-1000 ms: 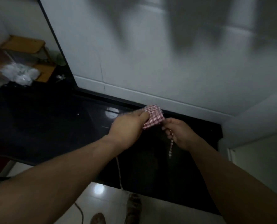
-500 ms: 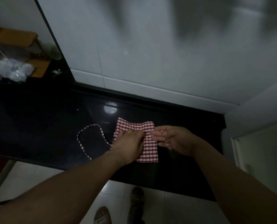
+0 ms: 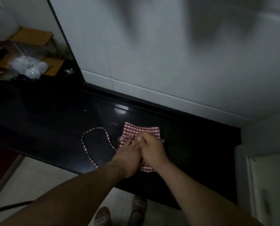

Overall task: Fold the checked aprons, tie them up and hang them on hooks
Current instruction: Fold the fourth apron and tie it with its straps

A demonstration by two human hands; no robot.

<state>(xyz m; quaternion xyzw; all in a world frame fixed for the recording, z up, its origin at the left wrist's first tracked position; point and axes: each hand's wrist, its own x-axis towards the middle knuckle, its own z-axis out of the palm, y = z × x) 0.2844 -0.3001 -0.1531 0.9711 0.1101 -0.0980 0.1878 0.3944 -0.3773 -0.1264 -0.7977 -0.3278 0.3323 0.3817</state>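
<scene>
A folded red-and-white checked apron (image 3: 140, 130) lies flat on the black countertop (image 3: 54, 124). Its checked strap (image 3: 93, 144) curls in a loop to the left of the folded cloth. My left hand (image 3: 129, 152) lies flat on the left half of the apron, fingers straight and pressing down. My right hand (image 3: 152, 149) lies beside it on the right half, touching the left hand, fingers lightly bent on the cloth. Both hands cover the middle of the apron.
A white tiled wall (image 3: 168, 54) rises just behind the counter. At far left stands a wooden rack (image 3: 33, 36) with white plastic-wrapped items (image 3: 29, 67). A white appliance (image 3: 266, 185) borders the counter on the right. My feet (image 3: 119, 212) stand on the pale floor.
The folded apron, held up a second ago, now lies on the counter. My right hand has moved left onto the cloth beside my left hand, and both press on it.
</scene>
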